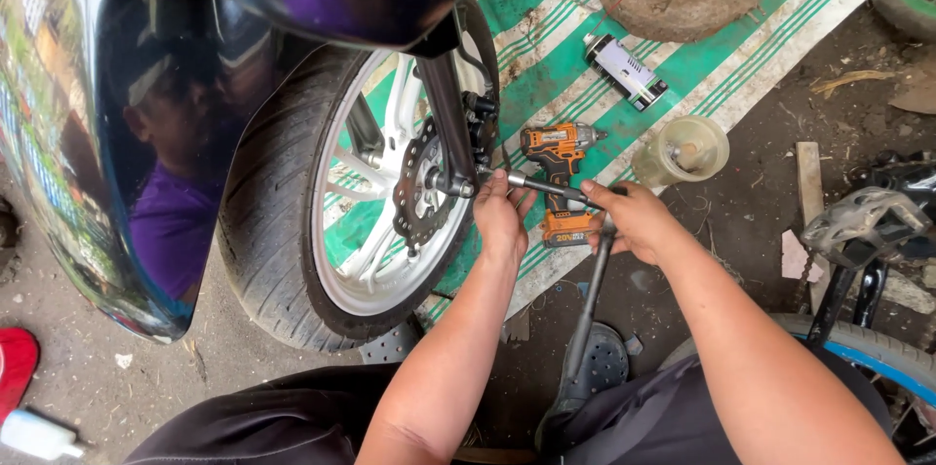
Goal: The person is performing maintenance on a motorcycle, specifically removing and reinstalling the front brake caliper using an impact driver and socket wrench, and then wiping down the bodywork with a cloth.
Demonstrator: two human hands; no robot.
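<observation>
The slim, stiff steel socket wrench sits on the axle nut of the white-spoked motorcycle front wheel, left hand fingers curled steadying its socket end, right hand fingers wrapped around its handle, probably the surest grip for leverage.

One view only — a camera on the person's head, tipped steeply down and a little forward over both forearms. It sits close: the motorcycle front wheel fills the left-centre, the striped mat runs to the top right corner, and the person's own lap cuts the bottom edge — no second view shares the scene.
</observation>
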